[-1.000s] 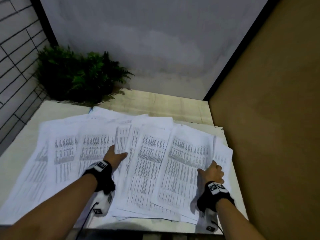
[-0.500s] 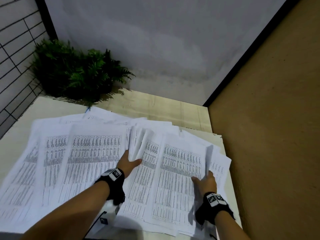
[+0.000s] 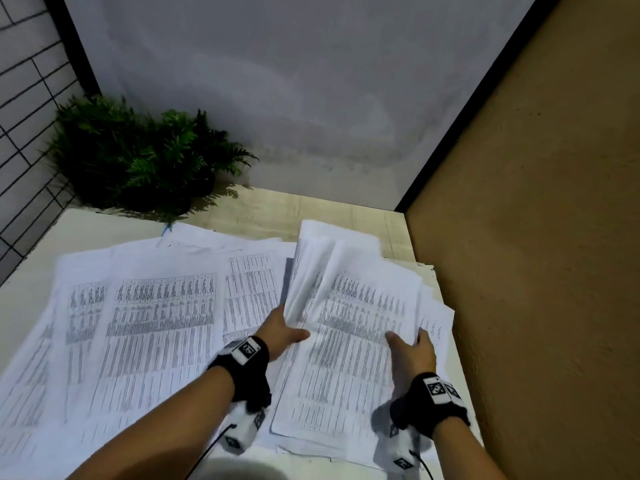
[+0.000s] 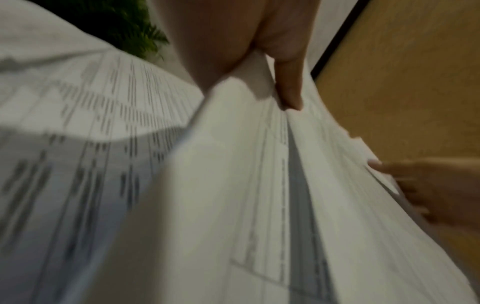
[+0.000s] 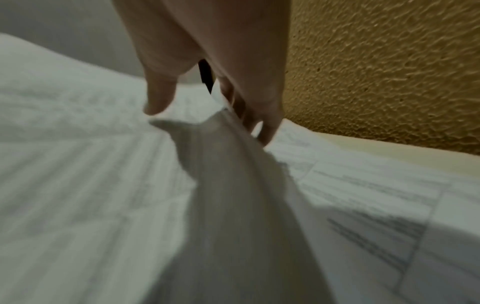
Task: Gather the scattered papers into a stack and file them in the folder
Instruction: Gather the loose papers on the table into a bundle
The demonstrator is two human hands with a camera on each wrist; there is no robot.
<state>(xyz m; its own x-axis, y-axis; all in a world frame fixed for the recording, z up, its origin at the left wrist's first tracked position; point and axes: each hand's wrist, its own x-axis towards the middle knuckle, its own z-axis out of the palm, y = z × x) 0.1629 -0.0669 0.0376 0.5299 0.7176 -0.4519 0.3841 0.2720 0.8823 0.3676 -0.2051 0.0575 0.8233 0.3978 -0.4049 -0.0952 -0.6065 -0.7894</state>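
Observation:
Many printed white sheets (image 3: pixel 162 327) lie fanned over the pale table (image 3: pixel 31 271). At the right, a bunch of sheets (image 3: pixel 349 327) is gathered and bowed upward between both hands. My left hand (image 3: pixel 282 332) grips its left edge, thumb on top and fingers hidden beneath; the left wrist view shows the thumb (image 4: pixel 291 90) pressing the paper. My right hand (image 3: pixel 412 346) holds the right edge, with a raised fold of paper (image 5: pixel 233 164) between thumb (image 5: pixel 158 98) and fingers (image 5: pixel 259 121). No folder is recognisable in any view.
A green fern plant (image 3: pixel 138 157) stands at the table's back left corner. A rough brown wall (image 3: pixel 519 271) runs close along the table's right edge, a grey wall (image 3: pixel 277 81) behind. Bare wood (image 3: pixel 277 209) shows behind the papers.
My left hand has slid right and the right hand inward, pushing the right-hand sheets together. Those sheets now overlap in a bunch and bow up off the table.

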